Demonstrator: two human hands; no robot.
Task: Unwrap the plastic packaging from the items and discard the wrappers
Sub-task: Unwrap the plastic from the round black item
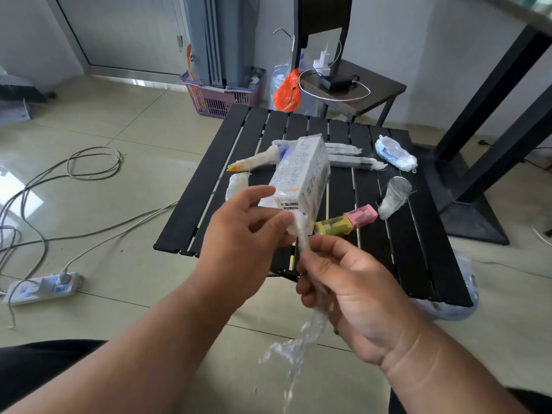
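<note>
My left hand (242,231) grips the lower end of a white box (301,174) still covered in clear plastic film, held tilted above the black slatted table (418,264). My right hand (337,282) pinches a twisted strand of the plastic wrap (304,330) that runs from the box's bottom corner through the fingers and hangs down loose. On the table lie several wrapped items: a long one with a yellow tip (254,161), a small roll (237,183), two long sticks (355,161), a blue-white bundle (394,155) and a cup-shaped one (394,197).
A pink and yellow stapler-like item (346,222) lies unwrapped on the table. A bluish plastic bag (457,297) hangs at the table's right edge. Behind stand a purple basket (221,97), an orange bag (288,92) and a side table (382,94). Cables and a power strip (41,288) lie on the floor at left.
</note>
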